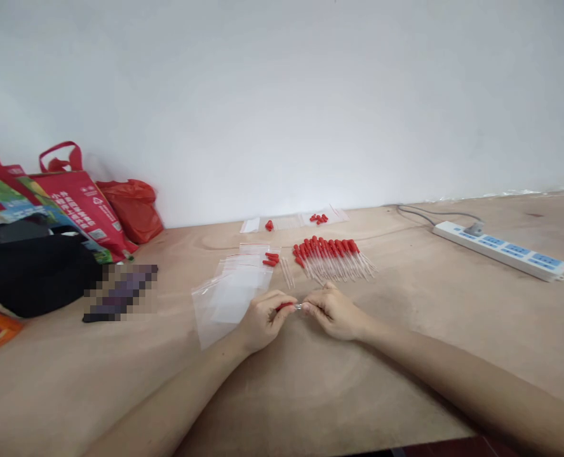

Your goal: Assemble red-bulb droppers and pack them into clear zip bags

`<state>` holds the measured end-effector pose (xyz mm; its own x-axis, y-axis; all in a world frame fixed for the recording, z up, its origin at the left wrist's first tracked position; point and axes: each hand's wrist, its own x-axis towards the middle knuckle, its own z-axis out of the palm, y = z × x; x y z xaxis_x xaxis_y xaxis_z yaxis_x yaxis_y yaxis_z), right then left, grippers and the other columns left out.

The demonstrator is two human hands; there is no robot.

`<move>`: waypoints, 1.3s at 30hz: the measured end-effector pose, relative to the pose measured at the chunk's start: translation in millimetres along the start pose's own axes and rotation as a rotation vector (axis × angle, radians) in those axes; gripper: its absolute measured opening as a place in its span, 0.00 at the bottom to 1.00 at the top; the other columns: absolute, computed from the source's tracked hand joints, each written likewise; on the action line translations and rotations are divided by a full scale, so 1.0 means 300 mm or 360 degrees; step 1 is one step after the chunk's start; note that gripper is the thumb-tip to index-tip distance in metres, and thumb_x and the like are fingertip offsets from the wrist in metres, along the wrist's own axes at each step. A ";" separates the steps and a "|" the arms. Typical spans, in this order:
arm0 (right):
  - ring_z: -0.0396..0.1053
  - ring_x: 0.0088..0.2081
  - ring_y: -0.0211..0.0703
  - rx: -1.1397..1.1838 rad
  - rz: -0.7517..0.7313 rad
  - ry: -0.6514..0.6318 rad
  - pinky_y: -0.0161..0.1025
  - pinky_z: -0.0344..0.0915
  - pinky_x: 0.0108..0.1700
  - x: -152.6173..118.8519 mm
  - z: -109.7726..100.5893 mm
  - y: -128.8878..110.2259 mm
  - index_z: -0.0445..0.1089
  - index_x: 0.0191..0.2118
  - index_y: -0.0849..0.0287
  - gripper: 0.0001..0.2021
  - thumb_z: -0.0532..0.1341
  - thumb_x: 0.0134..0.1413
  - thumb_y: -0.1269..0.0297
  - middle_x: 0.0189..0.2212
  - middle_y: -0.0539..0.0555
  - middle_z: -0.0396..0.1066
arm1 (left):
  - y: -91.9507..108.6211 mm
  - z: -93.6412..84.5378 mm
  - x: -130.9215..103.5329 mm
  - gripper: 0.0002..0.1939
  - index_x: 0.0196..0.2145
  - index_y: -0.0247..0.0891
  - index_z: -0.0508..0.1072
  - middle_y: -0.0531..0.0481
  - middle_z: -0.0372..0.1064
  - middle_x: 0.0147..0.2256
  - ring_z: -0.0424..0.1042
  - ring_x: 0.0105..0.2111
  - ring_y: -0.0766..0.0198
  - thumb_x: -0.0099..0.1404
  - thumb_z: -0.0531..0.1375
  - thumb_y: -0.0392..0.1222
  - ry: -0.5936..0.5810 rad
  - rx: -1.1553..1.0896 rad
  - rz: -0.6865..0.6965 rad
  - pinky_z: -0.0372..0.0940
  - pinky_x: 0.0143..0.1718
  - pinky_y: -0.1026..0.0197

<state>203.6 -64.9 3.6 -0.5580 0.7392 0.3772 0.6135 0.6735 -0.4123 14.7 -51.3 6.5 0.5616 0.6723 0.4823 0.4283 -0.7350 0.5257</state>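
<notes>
Near the middle of the table, my left hand (267, 319) pinches a red rubber bulb (286, 306). My right hand (330, 311) meets it from the right, its fingers closed on a clear tube (298, 306) at the bulb's end. Most of the tube is hidden by my fingers. Beyond my hands lies a row of clear droppers with red bulbs (334, 257). Left of the row are several loose clear tubes (287, 273) and a few red bulbs (271, 259) on clear zip bags (237, 285).
Farther back, small zip bags (339, 214) hold red bulbs (319, 219). A white power strip (501, 249) with a grey cord lies right. Red bags (132, 209), a black cloth item (34, 273) and a blurred dark object (124, 293) are left. A white wall rises behind.
</notes>
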 end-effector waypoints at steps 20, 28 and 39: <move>0.69 0.33 0.47 -0.0644 0.1042 0.0222 0.44 0.46 0.41 0.316 0.098 0.092 0.65 0.36 0.61 0.10 0.50 0.52 0.66 0.30 0.59 0.72 | -0.145 -0.084 -0.022 0.13 0.40 0.37 0.71 0.44 0.64 0.43 0.64 0.44 0.56 0.57 0.56 0.41 -0.0078 0.0588 -0.0417 0.60 0.46 0.53; 0.68 0.35 0.45 -0.0631 0.0940 0.0252 0.45 0.46 0.41 0.305 0.103 0.092 0.68 0.33 0.60 0.13 0.48 0.53 0.63 0.35 0.58 0.71 | -0.169 -0.083 -0.015 0.15 0.42 0.35 0.69 0.43 0.64 0.45 0.64 0.45 0.56 0.59 0.54 0.43 -0.0138 0.0575 -0.0438 0.59 0.48 0.53; 0.68 0.35 0.49 -0.0620 0.1056 0.0062 0.47 0.45 0.43 0.327 0.091 0.034 0.70 0.32 0.65 0.20 0.45 0.55 0.58 0.34 0.64 0.71 | -0.215 -0.092 0.095 0.11 0.40 0.35 0.69 0.45 0.66 0.39 0.65 0.41 0.59 0.61 0.52 0.35 -0.0037 0.0793 -0.0336 0.60 0.44 0.57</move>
<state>139.8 14.5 13.8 0.0114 0.9827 0.1850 0.9693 0.0346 -0.2434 -16.5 17.5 5.8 0.4401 0.8118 0.3837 0.8142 -0.5410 0.2107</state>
